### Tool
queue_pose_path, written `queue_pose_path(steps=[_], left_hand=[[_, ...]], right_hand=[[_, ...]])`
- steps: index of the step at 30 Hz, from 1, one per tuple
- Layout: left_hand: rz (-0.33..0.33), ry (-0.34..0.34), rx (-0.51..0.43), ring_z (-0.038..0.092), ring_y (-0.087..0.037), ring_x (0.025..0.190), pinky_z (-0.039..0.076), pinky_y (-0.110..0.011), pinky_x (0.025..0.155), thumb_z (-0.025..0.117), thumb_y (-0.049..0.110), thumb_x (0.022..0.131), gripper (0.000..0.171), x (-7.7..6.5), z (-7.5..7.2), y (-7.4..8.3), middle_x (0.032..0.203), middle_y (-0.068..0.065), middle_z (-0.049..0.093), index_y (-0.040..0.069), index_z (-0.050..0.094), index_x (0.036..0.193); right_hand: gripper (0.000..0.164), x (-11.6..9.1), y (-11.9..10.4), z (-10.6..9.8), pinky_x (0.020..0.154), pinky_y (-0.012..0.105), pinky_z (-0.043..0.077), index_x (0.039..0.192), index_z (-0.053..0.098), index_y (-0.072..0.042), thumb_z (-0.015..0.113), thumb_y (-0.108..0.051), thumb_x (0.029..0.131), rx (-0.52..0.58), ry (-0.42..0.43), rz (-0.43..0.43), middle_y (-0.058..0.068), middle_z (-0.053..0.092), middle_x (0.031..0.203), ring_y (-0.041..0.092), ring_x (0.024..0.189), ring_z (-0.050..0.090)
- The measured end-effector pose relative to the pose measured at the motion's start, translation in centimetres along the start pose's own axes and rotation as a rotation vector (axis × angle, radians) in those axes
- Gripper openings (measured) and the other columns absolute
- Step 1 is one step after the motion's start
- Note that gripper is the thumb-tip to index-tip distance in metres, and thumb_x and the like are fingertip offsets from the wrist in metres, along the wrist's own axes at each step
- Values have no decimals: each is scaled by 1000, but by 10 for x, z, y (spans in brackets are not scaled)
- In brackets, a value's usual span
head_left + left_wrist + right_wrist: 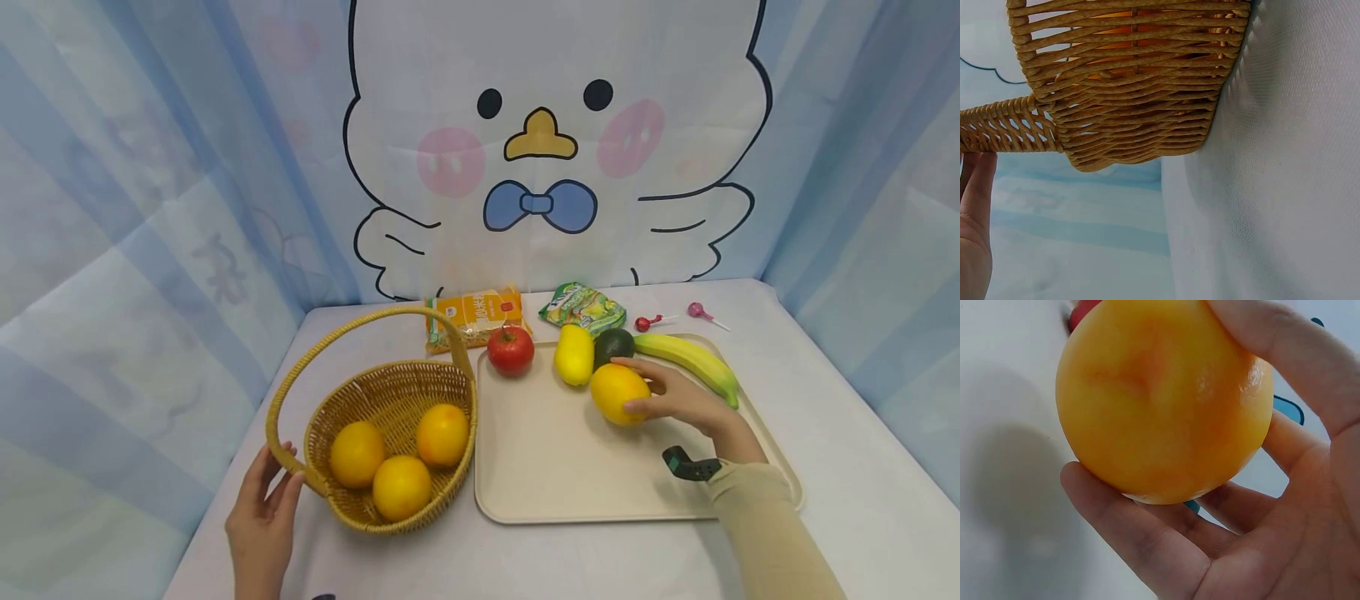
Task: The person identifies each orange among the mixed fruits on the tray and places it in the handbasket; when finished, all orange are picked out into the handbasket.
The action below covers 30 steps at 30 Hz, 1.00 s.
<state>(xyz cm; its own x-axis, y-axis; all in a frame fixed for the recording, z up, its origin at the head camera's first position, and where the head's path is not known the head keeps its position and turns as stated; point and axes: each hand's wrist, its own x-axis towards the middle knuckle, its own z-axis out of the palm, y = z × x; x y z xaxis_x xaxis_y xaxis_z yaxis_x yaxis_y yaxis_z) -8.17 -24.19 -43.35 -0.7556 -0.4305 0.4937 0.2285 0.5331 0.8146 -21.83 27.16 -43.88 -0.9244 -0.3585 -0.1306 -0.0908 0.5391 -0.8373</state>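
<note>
My right hand (678, 400) grips an orange (1160, 406), its thumb and fingers around the sides. That fruit is over the beige tray (555, 467), and its shadow falls apart from it in the right wrist view. At the left, my left hand (262, 512) pinches the foot of the handle (1010, 128) of a wicker basket (390, 379). Inside the basket lie three similar oranges (402, 488). On the tray's far side are a red apple (511, 350), a yellow mango (574, 355), a dark green avocado (613, 346) partly hidden, and a banana (690, 363).
Behind the tray lie an orange packet of grain (476, 315) and a green snack bag (583, 308). Two lollipops, one red (643, 323) and one pink (697, 310), are at the back right. Printed curtains (540, 250) enclose the white table on three sides.
</note>
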Motion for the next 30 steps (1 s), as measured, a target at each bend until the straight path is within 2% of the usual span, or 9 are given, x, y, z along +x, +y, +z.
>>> queue_pose_path(steps=[3, 8, 11, 18, 21, 30], left_hand=[[0, -1, 3, 54, 13, 108, 49, -1, 86, 64, -8, 83, 59, 0, 0, -1, 116, 27, 54, 14, 51, 136], [6, -1, -5, 54, 12, 108, 49, -2, 86, 63, -9, 83, 58, 0, 0, -2, 116, 26, 55, 13, 51, 135], [4, -2, -8, 54, 12, 108, 49, -2, 87, 63, -9, 83, 58, 0, 0, 0, 116, 26, 55, 14, 51, 135], [-10, -2, -7, 54, 12, 109, 49, -2, 87, 63, -9, 83, 58, 0, 0, 0, 117, 25, 55, 15, 51, 135], [-19, -2, -1, 54, 12, 108, 49, -2, 86, 63, -8, 83, 59, 0, 0, 1, 117, 25, 55, 16, 51, 136], [-20, -4, 0, 54, 12, 108, 49, -2, 86, 64, -7, 84, 59, 0, 0, 1, 116, 26, 55, 16, 51, 136]], right_hand=[[68, 0, -2, 0, 89, 38, 54, 144, 38, -26, 68, -34, 83, -2, 7, -15, 14, 44, 143, 36, 120, 47], [69, 0, -5, 1, 98, 54, 49, 144, 38, -25, 68, -35, 83, -19, 17, -32, 14, 44, 142, 38, 122, 45], [68, 2, -8, 2, 99, 58, 46, 144, 39, -25, 68, -34, 83, -22, 22, -50, 14, 45, 141, 39, 122, 46], [66, 9, -18, 8, 102, 56, 44, 140, 43, -31, 70, -36, 81, -8, 24, -60, 10, 46, 141, 35, 121, 46], [67, 13, -24, 12, 103, 59, 43, 141, 41, -31, 70, -37, 81, 4, 9, -58, 11, 43, 143, 36, 124, 44], [66, 26, -38, 20, 103, 56, 44, 140, 41, -34, 70, -36, 82, 40, -26, -67, 12, 44, 143, 33, 121, 44]])
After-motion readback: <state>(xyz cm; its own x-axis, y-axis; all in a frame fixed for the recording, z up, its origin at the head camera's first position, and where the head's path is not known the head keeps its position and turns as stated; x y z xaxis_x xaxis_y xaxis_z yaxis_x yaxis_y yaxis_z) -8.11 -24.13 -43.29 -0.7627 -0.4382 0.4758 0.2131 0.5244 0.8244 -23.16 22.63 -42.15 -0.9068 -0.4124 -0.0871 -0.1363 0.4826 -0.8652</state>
